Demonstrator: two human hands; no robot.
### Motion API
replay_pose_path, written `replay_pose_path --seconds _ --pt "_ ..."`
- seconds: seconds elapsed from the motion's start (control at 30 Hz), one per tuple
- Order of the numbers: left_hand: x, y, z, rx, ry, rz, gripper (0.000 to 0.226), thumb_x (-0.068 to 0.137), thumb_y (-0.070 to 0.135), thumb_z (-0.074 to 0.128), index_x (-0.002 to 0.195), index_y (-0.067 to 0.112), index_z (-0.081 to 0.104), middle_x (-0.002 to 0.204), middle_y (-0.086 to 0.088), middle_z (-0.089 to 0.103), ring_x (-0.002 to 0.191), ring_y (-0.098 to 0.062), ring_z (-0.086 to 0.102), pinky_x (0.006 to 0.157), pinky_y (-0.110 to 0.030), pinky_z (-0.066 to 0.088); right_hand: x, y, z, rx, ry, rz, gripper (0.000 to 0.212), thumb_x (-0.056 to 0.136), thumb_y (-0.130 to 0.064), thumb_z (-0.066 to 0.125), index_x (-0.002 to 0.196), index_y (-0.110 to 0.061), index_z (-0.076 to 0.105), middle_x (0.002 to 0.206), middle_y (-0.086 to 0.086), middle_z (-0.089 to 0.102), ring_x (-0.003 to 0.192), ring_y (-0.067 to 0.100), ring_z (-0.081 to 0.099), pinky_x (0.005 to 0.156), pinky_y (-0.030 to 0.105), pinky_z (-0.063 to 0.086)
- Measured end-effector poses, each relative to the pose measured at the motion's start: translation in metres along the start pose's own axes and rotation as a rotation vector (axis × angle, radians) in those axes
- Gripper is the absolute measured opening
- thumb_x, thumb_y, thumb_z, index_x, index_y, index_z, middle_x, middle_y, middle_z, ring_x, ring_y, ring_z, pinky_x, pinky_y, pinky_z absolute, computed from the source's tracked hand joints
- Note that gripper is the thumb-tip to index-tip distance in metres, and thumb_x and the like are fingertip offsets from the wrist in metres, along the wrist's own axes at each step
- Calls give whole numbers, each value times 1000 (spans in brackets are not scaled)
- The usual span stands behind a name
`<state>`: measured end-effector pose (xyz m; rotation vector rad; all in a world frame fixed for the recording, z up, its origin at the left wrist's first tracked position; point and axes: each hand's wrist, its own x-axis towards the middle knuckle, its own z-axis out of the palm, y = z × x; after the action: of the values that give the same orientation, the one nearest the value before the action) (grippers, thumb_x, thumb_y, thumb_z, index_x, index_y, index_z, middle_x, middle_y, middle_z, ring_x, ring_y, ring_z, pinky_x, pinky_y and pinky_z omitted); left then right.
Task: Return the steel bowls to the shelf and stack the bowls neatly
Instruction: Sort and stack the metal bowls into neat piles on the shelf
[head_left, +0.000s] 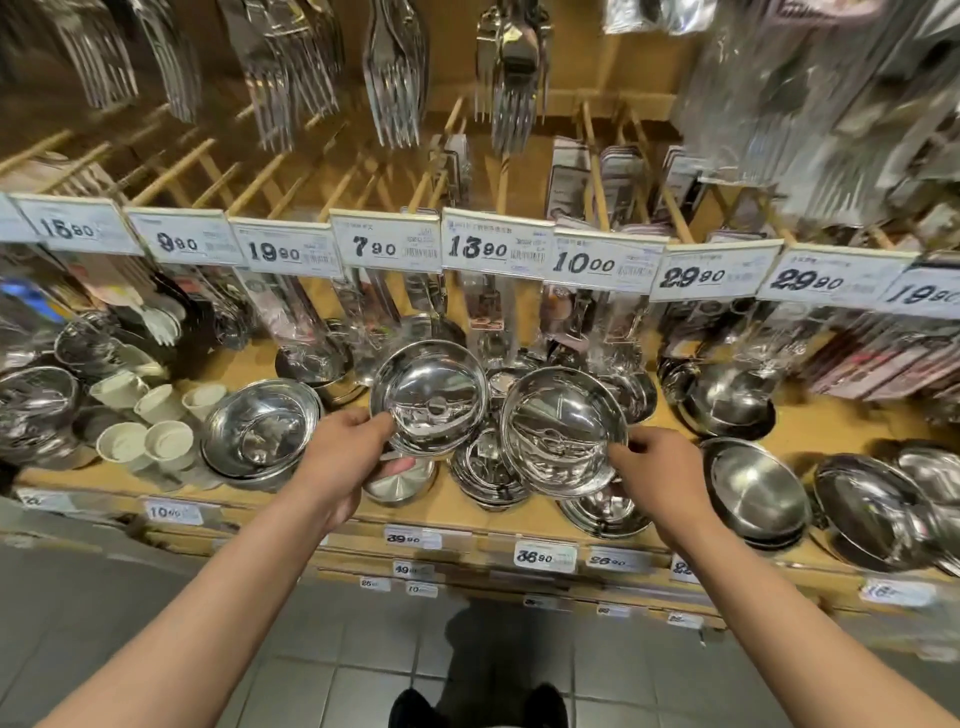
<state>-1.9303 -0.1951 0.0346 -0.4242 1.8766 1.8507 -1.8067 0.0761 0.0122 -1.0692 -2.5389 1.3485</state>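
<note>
Two round, mirror-polished steel bowls are held up just above the wooden shelf (810, 431), both tilted so their shallow, glossy insides face the camera. The left bowl (430, 397) sits at about 12 o'clock from the left hand (340, 460); the thumb lies over its near rim and the fingers curl beneath, pinching it. The right bowl (563, 431) is at roughly 10 o'clock from the right hand (649, 467), which grips its lower right rim with thumb and curled fingers. The two bowls are side by side, rims nearly touching. Directly below them on the shelf rest low piles of similar steel bowls (488, 475), their surfaces bright and reflective. At 9 o'clock of the held pair stands a deeper stack of steel bowls (260, 434), and farther that way a cluster of matte white cups (156, 415). At 3 o'clock lie wider brushed-steel bowls (756, 493). White price tags (387, 247) line the rail at 12 o'clock.
</note>
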Motion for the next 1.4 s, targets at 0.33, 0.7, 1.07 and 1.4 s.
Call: replay_pose_path --seconds 0.33,0.7,1.07,1.4 --pt "2 -11 13 50 -41 -43 8 98 -2 57 97 -1 65 81 -9 79 67 -18 77 50 -22 59 -16 39 -43 159 102 169 20 93 -7 66 77 4 69 69 12 71 52 24 73 64 46 64" --pt "2 -37 46 162 -40 -92 2 95 0 64 96 0 62 89 -18 74 60 -18 75 51 -26 62 -36 65 -66 -10 117 235 35 96 -3 61 62 -4 52 54 7 59 33 -2 57 33 9 32" --pt "22 -49 59 278 21 -91 21 91 -1 71 92 7 51 105 -25 61 73 -29 70 46 -24 58 -25 82 -67 65 113 264 21 93 -6 61 73 0 64 69 18 73 48 19 72 39 18 40" --pt "6 -44 76 362 87 32 14 90 -3 69 94 5 59 99 -21 71 77 -30 76 56 -29 62 -26 104 -76 111 107 290 20 93 -4 63 76 6 67 64 17 72 54 26 74 67 49 62"
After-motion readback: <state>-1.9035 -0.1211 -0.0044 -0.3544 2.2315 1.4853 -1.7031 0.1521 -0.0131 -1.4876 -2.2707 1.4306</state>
